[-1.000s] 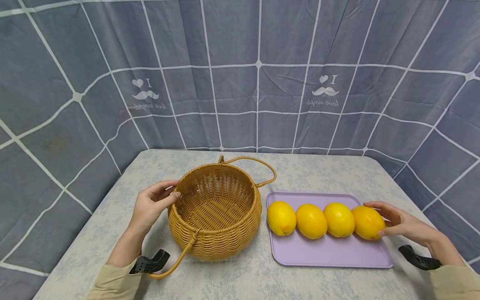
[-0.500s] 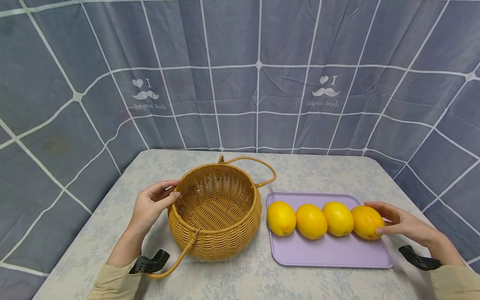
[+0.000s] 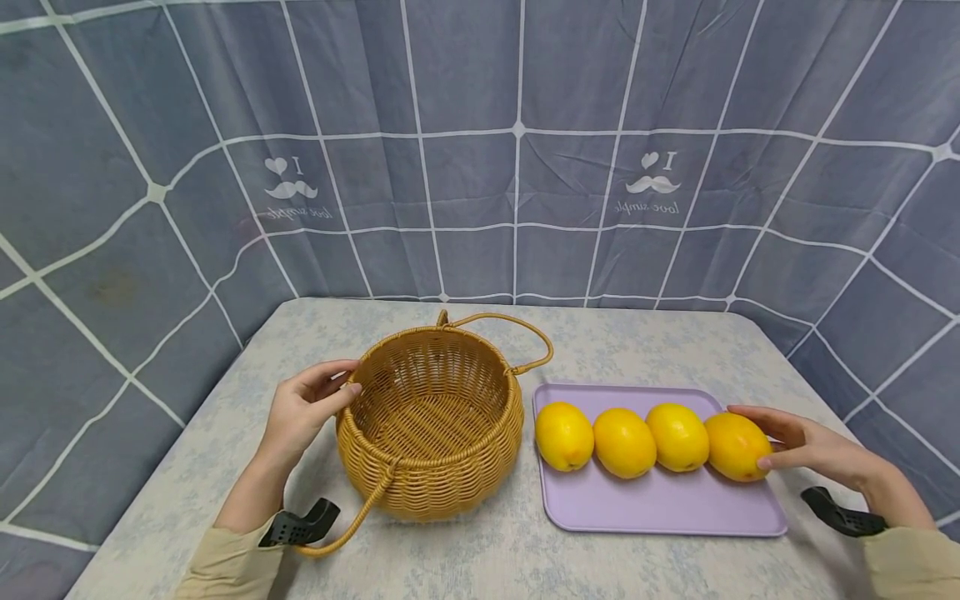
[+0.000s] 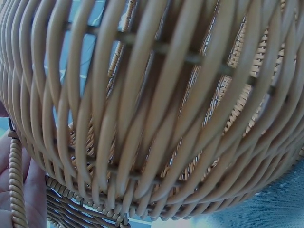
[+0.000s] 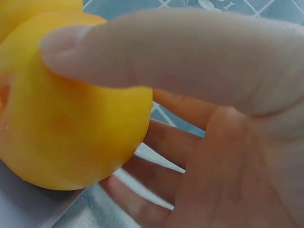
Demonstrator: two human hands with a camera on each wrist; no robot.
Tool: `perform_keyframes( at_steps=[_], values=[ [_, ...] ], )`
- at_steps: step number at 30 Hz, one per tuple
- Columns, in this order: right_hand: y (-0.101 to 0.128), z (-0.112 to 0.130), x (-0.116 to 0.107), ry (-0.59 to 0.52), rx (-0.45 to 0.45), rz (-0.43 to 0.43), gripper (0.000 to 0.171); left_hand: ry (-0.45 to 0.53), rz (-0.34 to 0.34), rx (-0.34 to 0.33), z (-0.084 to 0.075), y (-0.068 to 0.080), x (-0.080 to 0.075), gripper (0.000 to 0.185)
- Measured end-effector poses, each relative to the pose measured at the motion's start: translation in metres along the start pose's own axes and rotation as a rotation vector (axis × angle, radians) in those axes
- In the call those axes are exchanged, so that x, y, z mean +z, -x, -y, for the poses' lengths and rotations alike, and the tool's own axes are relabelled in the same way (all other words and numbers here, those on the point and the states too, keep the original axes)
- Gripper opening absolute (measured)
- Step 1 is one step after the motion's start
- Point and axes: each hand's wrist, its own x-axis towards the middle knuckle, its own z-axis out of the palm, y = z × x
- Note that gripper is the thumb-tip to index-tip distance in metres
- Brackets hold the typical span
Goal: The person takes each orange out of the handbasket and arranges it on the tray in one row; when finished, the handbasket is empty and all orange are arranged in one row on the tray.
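Note:
A round woven wicker basket [image 3: 431,492] stands at the middle left, its inside bare and its two handles folded outward. My left hand [image 3: 303,408] pinches its left rim, thumb over the edge; the left wrist view is filled by the basket's weave [image 4: 147,109], with part of the left hand [image 4: 35,185] at the lower left. On the lilac tray [image 3: 660,512] several yellow lemons lie in a row. At the right end, my right hand [image 3: 813,446] holds the last lemon [image 3: 735,447]. In the right wrist view the thumb presses on this lemon [image 5: 95,133], with the fingers along its far side.
The other lemons, the leftmost [image 3: 564,436], a middle one [image 3: 624,442] and one beside the held lemon [image 3: 677,437], sit close together. One basket handle [image 3: 348,533] reaches toward the left wrist strap. A grey-blue checked curtain [image 3: 465,183] surrounds the pale patterned table [image 3: 615,342].

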Motion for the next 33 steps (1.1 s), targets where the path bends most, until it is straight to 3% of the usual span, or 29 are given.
perform_keyframes(
  at_steps=[6,9,13,20,23,27,33],
  values=[
    [-0.001,0.004,0.001,0.026,0.061,-0.016,0.061,0.002,-0.006,0.032,0.001,0.001,0.001,0.029],
    [-0.002,0.007,0.001,0.103,0.143,-0.071,0.06,-0.035,-0.007,0.028,-0.001,0.002,0.003,0.03],
    [-0.003,0.014,0.001,0.264,0.186,-0.147,0.057,-0.121,-0.007,0.04,-0.005,0.002,0.004,0.028],
    [-0.014,0.032,0.003,0.438,0.198,-0.228,0.055,-0.435,0.036,0.163,-0.022,0.004,0.005,0.022],
    [-0.02,0.038,0.005,0.53,0.166,-0.258,0.055,-0.598,0.109,0.202,-0.033,0.003,0.005,0.024],
    [-0.028,0.049,0.01,0.635,0.121,-0.299,0.053,-0.763,0.259,0.218,-0.047,-0.002,0.003,0.035],
    [-0.043,0.072,0.019,0.682,0.075,-0.339,0.063,-0.877,0.461,0.238,-0.062,-0.02,-0.002,0.064]
  ],
)
